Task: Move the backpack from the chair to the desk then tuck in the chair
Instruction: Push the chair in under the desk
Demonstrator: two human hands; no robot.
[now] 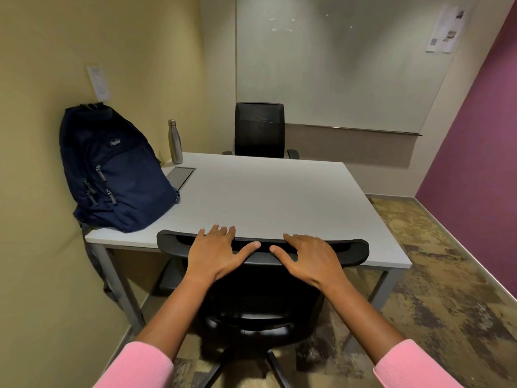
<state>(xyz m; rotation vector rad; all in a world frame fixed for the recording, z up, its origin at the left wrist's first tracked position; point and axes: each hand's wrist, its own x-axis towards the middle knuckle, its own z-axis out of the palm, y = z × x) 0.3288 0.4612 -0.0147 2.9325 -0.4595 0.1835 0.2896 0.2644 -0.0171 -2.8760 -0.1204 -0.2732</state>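
Note:
A navy blue backpack (117, 175) stands upright on the white desk (265, 197), at its left end against the wall. The black office chair (352, 249) is directly in front of me, and the top of its backrest meets the desk's near edge. My left hand (215, 254) lies on the backrest's top rail, fingers draped over the far side and thumb pointing right. My right hand (307, 259) holds the same rail just to the right, its fingers spread. The chair's seat is mostly hidden under the desk and behind my arms.
A steel bottle (175, 142) and a flat grey panel (180, 176) sit behind the backpack. A second black chair (259, 130) is tucked in at the far side. A yellow wall is close on the left and a purple wall (475, 135) on the right. Patterned carpet (433, 275) covers the floor.

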